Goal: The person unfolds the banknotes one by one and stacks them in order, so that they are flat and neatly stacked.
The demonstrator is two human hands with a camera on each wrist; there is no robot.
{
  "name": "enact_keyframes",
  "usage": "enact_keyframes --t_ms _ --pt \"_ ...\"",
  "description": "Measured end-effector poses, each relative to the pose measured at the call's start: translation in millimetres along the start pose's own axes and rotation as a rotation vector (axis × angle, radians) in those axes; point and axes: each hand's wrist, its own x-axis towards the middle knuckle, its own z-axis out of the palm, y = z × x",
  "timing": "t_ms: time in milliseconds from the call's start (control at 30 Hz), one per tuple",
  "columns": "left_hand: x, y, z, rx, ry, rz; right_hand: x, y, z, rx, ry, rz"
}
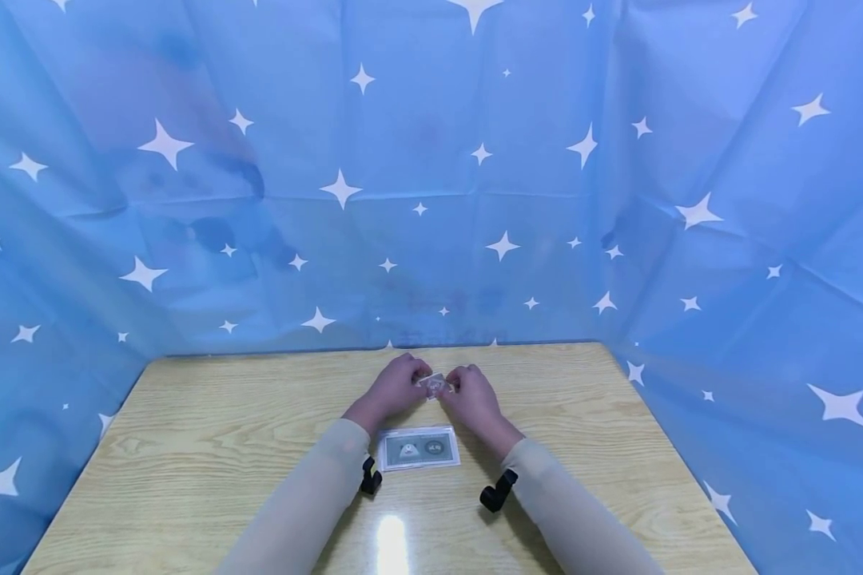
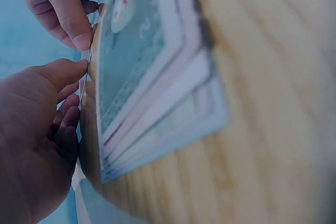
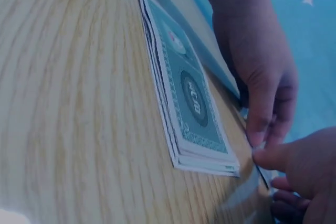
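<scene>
Toward the far side of the table, both hands pinch a small, pale printed piece of paper (image 1: 435,386). My left hand (image 1: 400,383) grips its left side between thumb and fingers; my right hand (image 1: 472,399) has the right side the same way. In the wrist views the paper is almost edge-on, and its exact kind cannot be made out. Nearer to me, between the forearms, lies a stack of green play-money notes (image 1: 419,449) with white borders. The stack's edges look slightly fanned in the left wrist view, and neither hand touches it.
A light wood-grain table (image 1: 259,447) spreads beneath the arms. Blue cloth (image 1: 431,263) with white stars hangs behind it and along both sides. Each sleeve cuff carries a black wrist mount (image 1: 499,490). A bright reflection shows near the front.
</scene>
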Motion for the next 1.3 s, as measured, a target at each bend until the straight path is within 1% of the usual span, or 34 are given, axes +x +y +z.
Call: enact_keyframes --t_ms 333,433,500,600,700,767,967,1100,1167,1300 --pt "-1.4 2.1 -0.4 -0.010 -0.004 -0.013 0.5 -3.4 2.5 0.151 0.000 0.074" --pt "-1.8 3.9 -1.1 -0.017 -0.002 -0.011 1.0 -3.8 2.1 0.192 0.020 0.074" --pt "-2.2 4.6 -1.5 -0.021 0.005 -0.005 1.7 -3.2 2.3 0.214 0.034 0.063" --pt "-2.8 5.0 -1.9 -0.037 0.009 -0.012 2.5 -1.6 2.1 0.246 0.058 0.035" --pt "-2.2 2.8 -0.8 -0.087 0.018 -0.032 2.4 0.1 1.3 0.284 0.075 -0.001" --pt "-2.1 2.3 -0.9 -0.148 0.026 -0.044 2.4 0.8 0.9 0.322 0.071 -0.005" --pt "-2.9 4.7 -4.2 -0.342 0.052 -0.047 2.6 -1.5 -0.4 0.439 0.015 0.058" --pt "-2.0 4.0 -4.8 -0.405 0.072 -0.044 1.6 -5.1 -3.4 0.493 0.000 0.071" --pt "-2.0 4.6 -5.6 -0.426 0.078 -0.044 0.8 -6.9 -4.8 0.506 0.008 0.073" --pt "-4.9 9.8 -10.2 -0.491 0.089 -0.068 -1.7 -9.5 -5.6 0.534 0.030 0.076"
